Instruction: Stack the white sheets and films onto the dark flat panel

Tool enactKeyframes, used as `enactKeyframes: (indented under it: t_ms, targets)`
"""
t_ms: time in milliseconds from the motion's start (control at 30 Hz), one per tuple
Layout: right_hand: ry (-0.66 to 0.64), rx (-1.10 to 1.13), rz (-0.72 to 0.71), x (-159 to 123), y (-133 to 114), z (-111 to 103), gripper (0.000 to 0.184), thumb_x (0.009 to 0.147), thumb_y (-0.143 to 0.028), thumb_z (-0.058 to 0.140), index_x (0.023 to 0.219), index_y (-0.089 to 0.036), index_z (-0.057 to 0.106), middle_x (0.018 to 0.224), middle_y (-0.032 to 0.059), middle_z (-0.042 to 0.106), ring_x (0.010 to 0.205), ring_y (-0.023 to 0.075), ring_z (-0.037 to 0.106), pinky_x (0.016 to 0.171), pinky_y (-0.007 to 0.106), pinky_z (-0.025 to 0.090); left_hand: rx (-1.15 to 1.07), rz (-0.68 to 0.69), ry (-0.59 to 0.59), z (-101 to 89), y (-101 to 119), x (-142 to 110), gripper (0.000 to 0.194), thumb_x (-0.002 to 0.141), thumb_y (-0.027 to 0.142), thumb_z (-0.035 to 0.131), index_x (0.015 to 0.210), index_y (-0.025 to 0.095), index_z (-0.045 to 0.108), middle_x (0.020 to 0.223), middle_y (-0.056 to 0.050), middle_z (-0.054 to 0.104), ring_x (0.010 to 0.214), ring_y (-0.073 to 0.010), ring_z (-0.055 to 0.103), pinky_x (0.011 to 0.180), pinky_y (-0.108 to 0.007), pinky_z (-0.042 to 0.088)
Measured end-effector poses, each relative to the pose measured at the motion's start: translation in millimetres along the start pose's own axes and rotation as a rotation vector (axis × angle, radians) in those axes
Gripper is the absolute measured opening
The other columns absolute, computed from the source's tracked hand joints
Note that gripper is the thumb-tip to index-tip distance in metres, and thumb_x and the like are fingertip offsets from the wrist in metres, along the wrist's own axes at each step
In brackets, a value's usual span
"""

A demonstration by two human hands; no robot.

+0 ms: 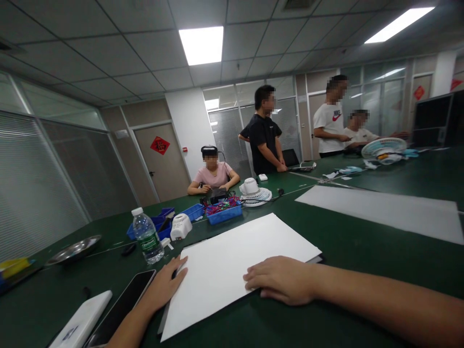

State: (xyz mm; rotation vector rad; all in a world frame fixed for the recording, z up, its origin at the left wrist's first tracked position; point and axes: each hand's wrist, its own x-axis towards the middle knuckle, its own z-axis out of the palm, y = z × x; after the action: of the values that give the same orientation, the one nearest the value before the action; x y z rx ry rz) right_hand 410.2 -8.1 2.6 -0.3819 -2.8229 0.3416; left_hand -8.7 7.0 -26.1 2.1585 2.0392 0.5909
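A large white sheet of paper [232, 270] lies on the green table, over a thin dark-edged flat thing [318, 259] that is mostly hidden. At the sheet's left edge rests my left hand [168, 285], thumb and fingers apart. My right hand [281, 278] lies flat on the near right part of the sheet, fingers stretched out. Beside my left forearm are a black-screened phone [123, 304] and a white power bank [83, 321]. A clear water bottle [148, 238] with a green label stands just beyond my left hand.
Blue trays [224, 215] with wires, a white fan part [181, 226] and a white fan [255, 192] sit farther back. A metal dish [74, 250] is at left, a translucent sheet [384, 210] at right. Across the table one person [213, 176] sits; others are behind.
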Motion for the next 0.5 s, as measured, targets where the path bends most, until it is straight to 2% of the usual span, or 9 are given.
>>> enactKeyframes:
  t_ms: [67,133,167,267,400,500]
  targets:
    - [0.033,-0.020,0.086,-8,23,-16,0.049,0.099,-0.040,0.046,0.146,-0.028,0.046,0.142,0.0058,0.058,0.128,0.0197,0.055,0.107,0.036,0.043,-0.001,0.003,-0.011,0.9,-1,2,0.065,0.086,0.057,0.047,0.137,0.020,0.058,0.149,-0.007,0.051,0.142,-0.0302,0.041,0.120,-0.048,0.029]
    - [0.167,-0.141,0.314,-26,56,-37,0.049,0.099,-0.046,0.045,0.146,-0.031,0.047,0.142,0.0040,0.058,0.126,0.0193,0.056,0.107,0.035,0.042,-0.006,0.000,-0.023,2.1,-3,4,0.066,0.086,0.057,0.044,0.138,0.018,0.058,0.150,-0.008,0.050,0.143,-0.0290,0.040,0.120,-0.047,0.027]
    - [0.258,-0.245,0.492,-39,75,-47,0.047,0.098,-0.048,0.044,0.143,-0.034,0.050,0.143,0.0009,0.057,0.128,0.0185,0.054,0.109,0.034,0.040,-0.009,-0.004,-0.029,2.7,-4,5,0.067,0.087,0.058,0.043,0.138,0.017,0.058,0.151,-0.008,0.049,0.144,-0.0287,0.039,0.120,-0.047,0.027]
    - [0.387,-0.359,0.790,-93,127,-69,0.058,0.098,-0.045,0.038,0.149,-0.019,0.042,0.151,0.0138,0.047,0.136,0.0293,0.045,0.115,0.049,0.031,-0.024,-0.024,-0.040,4.1,-8,7,0.069,0.087,0.060,0.040,0.138,0.016,0.057,0.152,-0.011,0.047,0.145,-0.0288,0.036,0.120,-0.047,0.026]
    - [0.428,-0.425,1.126,-168,166,-71,0.078,0.091,-0.059,0.040,0.148,-0.006,0.040,0.146,0.0268,0.048,0.133,0.0423,0.045,0.109,0.065,0.031,-0.049,-0.039,-0.052,3.3,-13,7,0.070,0.085,0.063,0.044,0.137,0.017,0.058,0.152,-0.012,0.048,0.145,-0.0299,0.037,0.119,-0.046,0.028]
    - [0.425,-0.445,1.296,-199,184,-64,0.084,0.090,-0.067,0.036,0.144,-0.004,0.045,0.140,0.0287,0.052,0.125,0.0433,0.053,0.103,0.066,0.037,-0.052,-0.046,-0.071,0.7,-14,5,0.069,0.082,0.062,0.052,0.137,0.022,0.058,0.153,-0.010,0.047,0.145,-0.0325,0.036,0.119,-0.049,0.029]
